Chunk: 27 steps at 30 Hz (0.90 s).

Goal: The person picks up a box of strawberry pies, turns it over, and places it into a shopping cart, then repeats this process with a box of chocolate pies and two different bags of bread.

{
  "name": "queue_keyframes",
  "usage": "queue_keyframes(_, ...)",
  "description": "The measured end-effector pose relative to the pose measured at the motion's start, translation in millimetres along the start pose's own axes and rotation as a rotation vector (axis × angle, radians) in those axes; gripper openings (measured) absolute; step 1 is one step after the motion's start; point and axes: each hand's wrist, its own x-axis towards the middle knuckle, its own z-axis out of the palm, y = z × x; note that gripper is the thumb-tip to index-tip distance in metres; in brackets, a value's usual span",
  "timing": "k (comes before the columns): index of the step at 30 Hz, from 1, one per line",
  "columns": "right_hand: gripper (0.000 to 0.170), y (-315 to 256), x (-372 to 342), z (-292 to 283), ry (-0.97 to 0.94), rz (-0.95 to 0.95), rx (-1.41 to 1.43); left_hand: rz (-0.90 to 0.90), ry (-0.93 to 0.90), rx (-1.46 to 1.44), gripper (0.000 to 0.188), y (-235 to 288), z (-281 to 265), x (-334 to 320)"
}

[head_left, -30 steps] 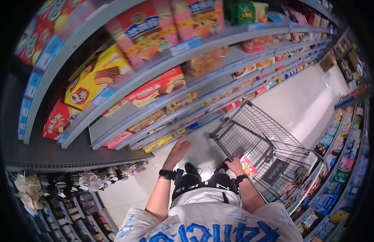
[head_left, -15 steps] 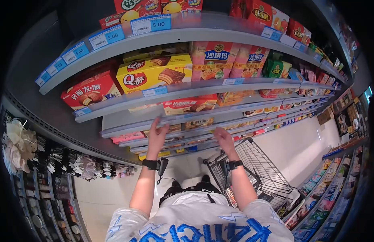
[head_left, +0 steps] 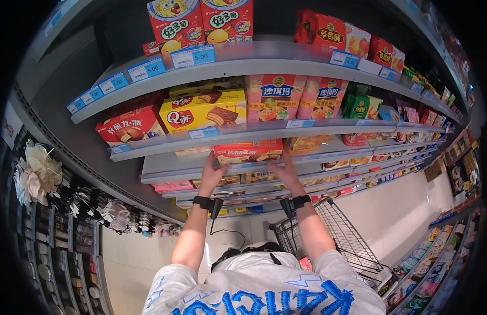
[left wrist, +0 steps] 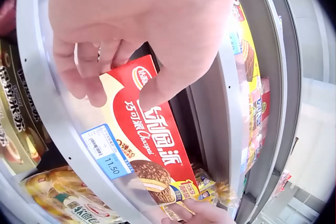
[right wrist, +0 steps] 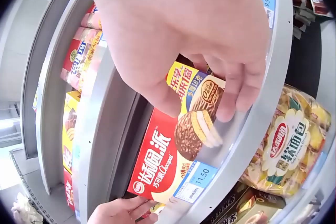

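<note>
A red box of chocolate pies sits on a middle shelf, a picture of a chocolate-coated pie on its front. At its left end my left hand grips the box, and in the left wrist view the thumb lies over the front face with the fingers bent round the end. My right hand holds the opposite end, its thumb on the front in the right wrist view, fingertips close by the shelf edge. A blue price tag reading 11.50 is just below the box.
Above stand a yellow box, a red box and pink packets. The shelf lip overhangs my hands. Bagged bread lies on the shelf below. A wire shopping cart stands at lower right. Hair accessories hang at left.
My right hand has left the cart and both hands have risen to the shelf, now at the two ends of the red box. The view has swung round to face the shelves.
</note>
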Motion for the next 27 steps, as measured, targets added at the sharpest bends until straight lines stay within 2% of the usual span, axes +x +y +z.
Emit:
queue_keyframes(5,0.076,4,-15,-3,0.043,-0.111,-0.087,-0.018,-0.056,-0.022,0.072,-10,-14,-28)
queue_keyframes(7,0.075,-2,-22,-1,0.024,-0.118,-0.006,0.001,-0.045,-0.01,0.069,-12,-15,-42)
queue_keyframes(9,0.074,-4,-25,2,0.024,-0.141,0.05,0.041,-0.025,-0.157,0.067,-13,-13,-52)
queue_keyframes(13,0.069,-14,-42,4,0.037,-0.223,0.151,0.014,0.014,-0.258,0.069,-6,-16,-69)
queue_keyframes(17,0.068,-50,-83,-2,0.053,-0.127,0.217,-0.024,-0.001,-0.249,0.067,9,-26,-93)
queue_keyframes(19,0.064,-55,-98,-7,0.058,0.011,0.078,0.059,0.051,-0.279,0.062,17,-28,-104)
queue_keyframes(21,0.063,-36,-106,-14,0.052,-0.004,0.066,0.043,0.023,-0.285,0.057,38,-33,-117)
queue_keyframes(23,0.061,-30,-114,-16,0.045,-0.02,0.052,0.098,0.086,-0.207,0.054,49,-36,-126)
queue_keyframes(24,0.06,-35,-119,-17,0.05,0.029,0.163,0.029,0.068,-0.345,0.056,52,-36,-129)
queue_keyframes(25,0.058,-42,-123,-17,0.056,0.076,0.274,0.023,0.067,-0.346,0.056,56,-34,-135)
queue_keyframes(26,0.057,-49,-124,-17,-0.016,0.023,0.438,0.029,0.095,-0.454,0.057,61,-32,-143)
queue_keyframes(27,0.057,-48,-126,-19,-0.013,0.03,0.437,0.033,0.122,-0.56,0.059,72,-30,-151)
